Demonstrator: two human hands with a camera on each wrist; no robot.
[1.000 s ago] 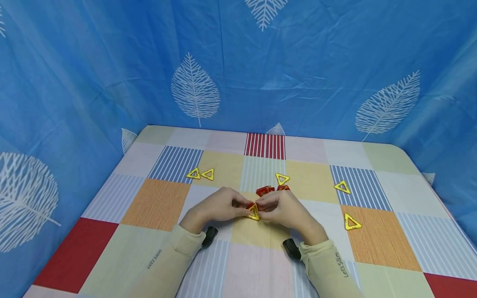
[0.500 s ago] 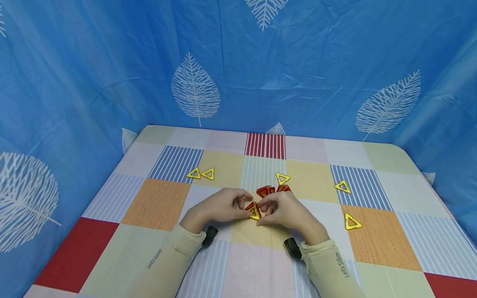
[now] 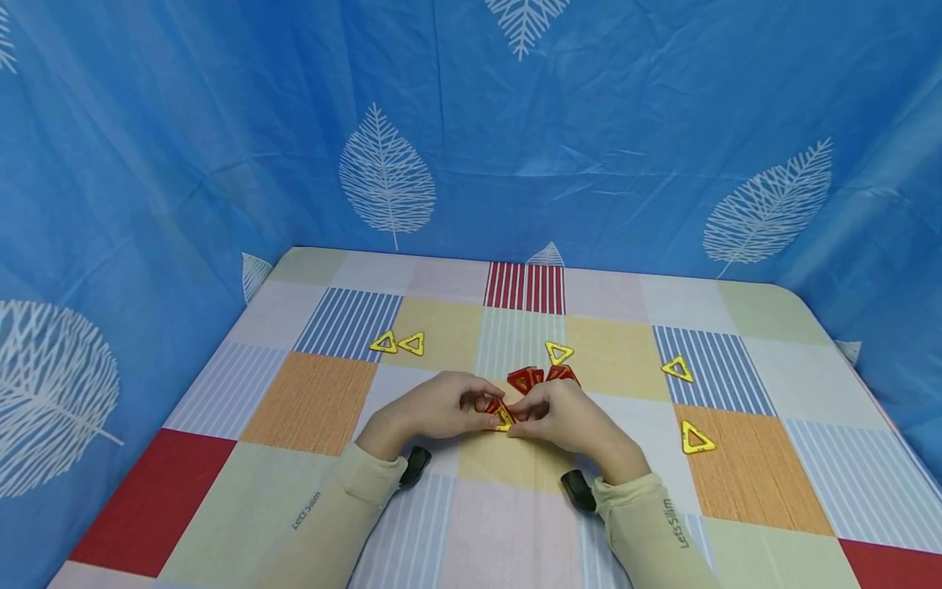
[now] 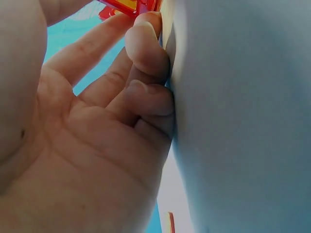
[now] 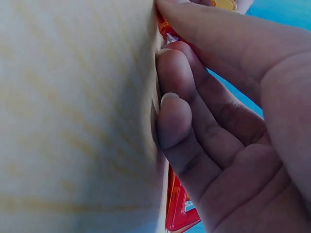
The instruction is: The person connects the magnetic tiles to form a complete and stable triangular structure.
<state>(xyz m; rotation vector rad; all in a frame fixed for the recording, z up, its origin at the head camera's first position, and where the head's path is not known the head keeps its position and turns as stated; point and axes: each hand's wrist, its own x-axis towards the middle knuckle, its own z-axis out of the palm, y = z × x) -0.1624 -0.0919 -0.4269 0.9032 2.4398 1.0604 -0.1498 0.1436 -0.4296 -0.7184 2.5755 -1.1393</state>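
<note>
In the head view, a small pyramid-like piece of red and yellow triangular tiles [image 3: 504, 417] stands on the table between both hands. My left hand [image 3: 445, 405] pinches its left side with thumb and index finger. From the right, my right hand [image 3: 562, 415] grips it the same way, thumb low near the front corner. Part of a red and yellow tile [image 4: 129, 5] shows at the left fingertips in the left wrist view. The other fingers of both hands are curled near the tabletop. Fingers hide much of the piece's back and sides.
Just behind the hands stand two red folded tile pieces, one on the left [image 3: 524, 379] and one on the right [image 3: 562, 373]. Several yellow triangular tiles lie flat farther out, including one at the back [image 3: 559, 352] and one at right [image 3: 696, 438]. A blue curtain [image 3: 618, 114] surrounds the patchwork-covered table.
Half a second ago the fingers of both hands had loosened around the piece; now they have closed in on it again. The loose tiles have not moved.
</note>
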